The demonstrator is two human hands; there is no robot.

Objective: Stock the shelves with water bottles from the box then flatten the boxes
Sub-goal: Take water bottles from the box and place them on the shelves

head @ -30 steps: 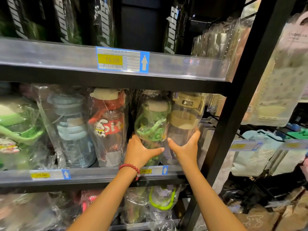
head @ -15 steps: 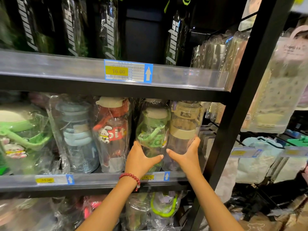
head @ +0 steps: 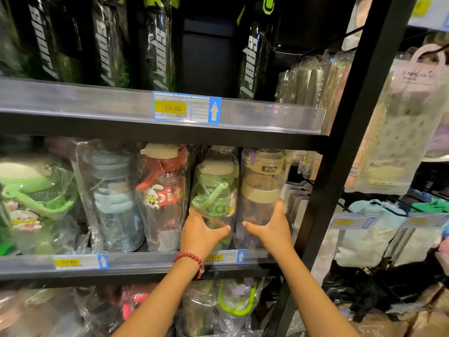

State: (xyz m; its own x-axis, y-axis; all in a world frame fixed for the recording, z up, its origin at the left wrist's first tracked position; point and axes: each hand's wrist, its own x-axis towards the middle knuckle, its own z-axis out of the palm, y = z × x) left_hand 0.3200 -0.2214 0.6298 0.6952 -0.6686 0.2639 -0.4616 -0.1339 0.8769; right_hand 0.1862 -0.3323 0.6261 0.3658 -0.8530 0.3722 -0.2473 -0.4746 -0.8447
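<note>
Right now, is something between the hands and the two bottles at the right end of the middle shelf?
Nothing visible. The left hand already grips the green bottle, and the right hand grips the beige-capped bottle. Only the bottles' own clear plastic wrapping lies under the fingers.

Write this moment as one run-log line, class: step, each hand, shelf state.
step: seating bottles on middle shelf | left hand: grips green bottle | right hand: grips beige bottle | both upright, side by side
</note>
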